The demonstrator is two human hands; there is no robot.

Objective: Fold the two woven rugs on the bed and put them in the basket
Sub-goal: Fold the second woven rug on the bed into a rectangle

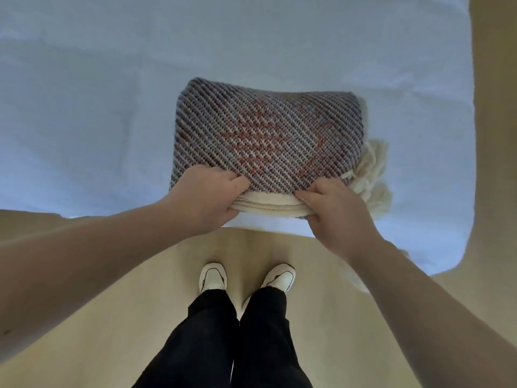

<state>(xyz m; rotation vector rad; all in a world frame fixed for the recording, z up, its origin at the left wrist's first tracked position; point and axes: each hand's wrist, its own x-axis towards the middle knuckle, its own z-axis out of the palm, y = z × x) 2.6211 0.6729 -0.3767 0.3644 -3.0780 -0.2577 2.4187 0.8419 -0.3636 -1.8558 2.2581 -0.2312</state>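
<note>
Rug (pixel 265 135) sat folded into a thick stack at the near edge of the bed (pixel 84 107), cream fringe (pixel 372 175) spilling out on its right side. Left hand (pixel 207 194) gripped the near-left corner, fingers curled over the top and thumb under the layers; right hand (pixel 333 208) gripped the near-right edge the same way. Only one patterned rug was identifiable; cream layers at the near edge could have been its backing or the second rug, can't tell. Basket was not in view. Main risk: both grips were on one edge only, so on lift the far side would likely sag and the folds slide open. Loose fringe could snag or drag the stack off square. Stack also sat close to the mattress edge, so a slipped grip would probably drop it to the floor (pixel 140 289).
</note>
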